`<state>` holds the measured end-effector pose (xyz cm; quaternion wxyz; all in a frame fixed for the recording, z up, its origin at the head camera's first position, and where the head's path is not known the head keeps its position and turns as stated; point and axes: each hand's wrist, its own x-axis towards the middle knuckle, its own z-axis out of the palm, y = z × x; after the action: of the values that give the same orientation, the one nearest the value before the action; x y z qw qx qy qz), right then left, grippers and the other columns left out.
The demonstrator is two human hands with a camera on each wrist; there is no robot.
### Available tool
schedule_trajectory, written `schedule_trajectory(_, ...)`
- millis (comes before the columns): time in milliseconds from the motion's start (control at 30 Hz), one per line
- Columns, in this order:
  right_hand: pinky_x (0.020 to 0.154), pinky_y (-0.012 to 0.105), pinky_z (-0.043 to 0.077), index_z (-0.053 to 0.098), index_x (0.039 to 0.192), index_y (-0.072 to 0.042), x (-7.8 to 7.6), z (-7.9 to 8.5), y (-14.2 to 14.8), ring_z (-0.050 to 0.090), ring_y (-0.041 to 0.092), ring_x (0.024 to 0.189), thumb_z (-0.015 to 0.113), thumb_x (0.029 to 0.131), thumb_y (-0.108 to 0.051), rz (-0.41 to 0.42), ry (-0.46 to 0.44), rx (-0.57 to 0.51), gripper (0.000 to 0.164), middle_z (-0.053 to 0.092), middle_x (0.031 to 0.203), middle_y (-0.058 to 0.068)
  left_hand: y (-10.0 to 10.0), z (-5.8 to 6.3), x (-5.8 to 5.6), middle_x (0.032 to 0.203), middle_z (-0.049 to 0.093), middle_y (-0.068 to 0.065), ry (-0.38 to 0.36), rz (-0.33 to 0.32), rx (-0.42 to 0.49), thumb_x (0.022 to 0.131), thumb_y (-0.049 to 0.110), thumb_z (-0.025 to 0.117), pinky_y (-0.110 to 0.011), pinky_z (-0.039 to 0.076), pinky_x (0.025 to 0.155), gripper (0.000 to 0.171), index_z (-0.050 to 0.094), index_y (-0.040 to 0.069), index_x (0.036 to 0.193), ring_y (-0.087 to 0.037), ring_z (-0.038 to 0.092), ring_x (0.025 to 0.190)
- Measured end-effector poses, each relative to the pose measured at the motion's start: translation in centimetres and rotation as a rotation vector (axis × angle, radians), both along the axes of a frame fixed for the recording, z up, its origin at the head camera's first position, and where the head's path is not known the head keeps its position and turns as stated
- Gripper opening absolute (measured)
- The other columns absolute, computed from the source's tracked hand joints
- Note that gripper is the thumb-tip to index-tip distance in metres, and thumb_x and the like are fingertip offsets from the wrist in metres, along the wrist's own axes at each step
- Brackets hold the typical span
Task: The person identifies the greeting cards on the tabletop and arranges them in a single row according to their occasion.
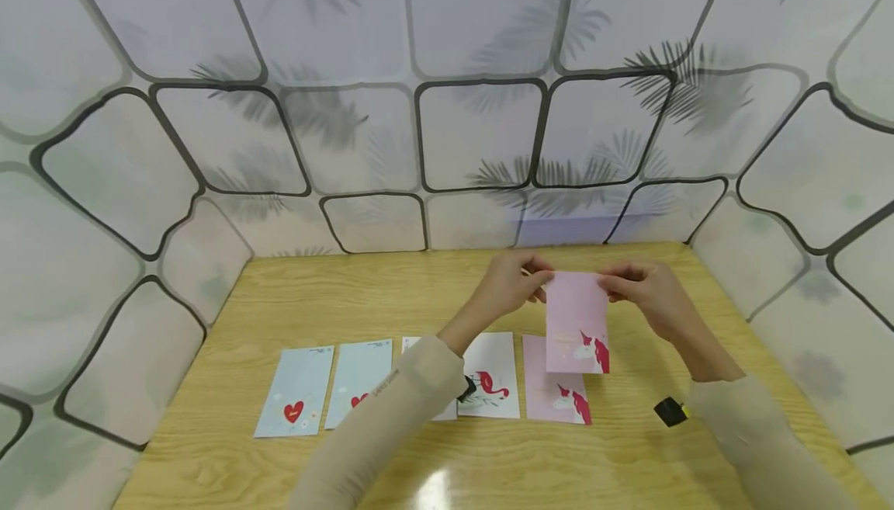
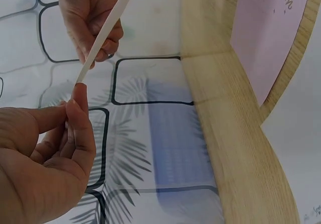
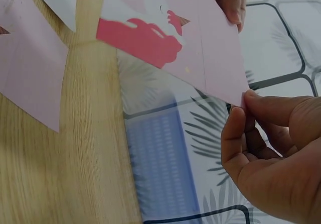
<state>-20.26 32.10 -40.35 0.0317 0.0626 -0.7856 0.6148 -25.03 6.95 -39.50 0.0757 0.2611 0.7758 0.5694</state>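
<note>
A pink unicorn card is held up above the table, its printed face toward the head view. My left hand pinches its upper left corner between thumb and fingers. At the upper right corner, my right hand pinches the same card; the right wrist view shows thumb and forefinger on that corner. Seen from the left wrist, the card is nearly edge-on. Another pink unicorn card lies on the table below, partly covered by the raised one.
Left of the pink card lie a white flamingo card and another white card mostly behind my left sleeve. Two light blue heart cards lie further left on the wooden table. Patterned cloth walls enclose the back and sides.
</note>
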Motion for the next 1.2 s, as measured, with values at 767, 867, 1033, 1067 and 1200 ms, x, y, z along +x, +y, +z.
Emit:
schedule_trajectory(767,0.076,0.024,0.059,0.071,0.112,0.011,2.9,-1.7,3.8,0.066,0.010,0.080,0.068,0.101,-0.013,-0.018,-0.174,0.115,0.027,0.073,0.092,-0.009,3.4,-2.4,2.1,0.076,0.067,-0.003,-0.163,-0.105,-0.033,0.101,0.004,0.065,-0.029,0.061,0.063,0.012,0.074,-0.002,0.107,-0.024,0.072,0.068)
schedule_trajectory(867,0.077,0.025,0.059,0.069,0.114,0.013,3.3,-2.1,4.3,0.067,0.009,0.082,0.067,0.102,-0.013,-0.019,-0.202,0.123,0.029,0.073,0.093,-0.009,4.0,-3.0,2.3,0.074,0.067,-0.004,-0.170,-0.126,-0.038,0.101,0.004,0.065,-0.030,0.061,0.064,0.013,0.074,-0.003,0.107,-0.027,0.073,0.070)
schedule_trajectory(1033,0.076,0.024,0.059,0.067,0.116,0.016,3.8,-2.8,5.1,0.067,0.009,0.082,0.066,0.102,-0.012,-0.020,-0.233,0.134,0.031,0.073,0.094,-0.008,4.9,-3.9,2.5,0.073,0.068,-0.003,-0.175,-0.151,-0.061,0.102,0.005,0.064,-0.030,0.061,0.065,0.013,0.074,-0.002,0.108,-0.036,0.074,0.079)
schedule_trajectory(1067,0.076,0.025,0.059,0.066,0.117,0.016,3.8,-3.0,5.3,0.067,0.010,0.082,0.066,0.103,-0.012,-0.018,-0.239,0.138,0.032,0.073,0.095,-0.007,5.1,-4.1,2.5,0.074,0.068,-0.003,-0.173,-0.150,-0.070,0.102,0.005,0.064,-0.030,0.061,0.065,0.013,0.074,-0.002,0.108,-0.036,0.074,0.080)
schedule_trajectory(1200,0.076,0.025,0.058,0.065,0.119,0.016,4.1,-3.6,6.1,0.066,0.010,0.082,0.065,0.103,-0.014,-0.017,-0.278,0.154,0.033,0.072,0.096,-0.005,5.9,-4.6,2.8,0.076,0.069,0.001,-0.137,-0.136,-0.141,0.103,0.008,0.065,-0.023,0.057,0.060,0.014,0.076,0.002,0.109,-0.029,0.075,0.081)
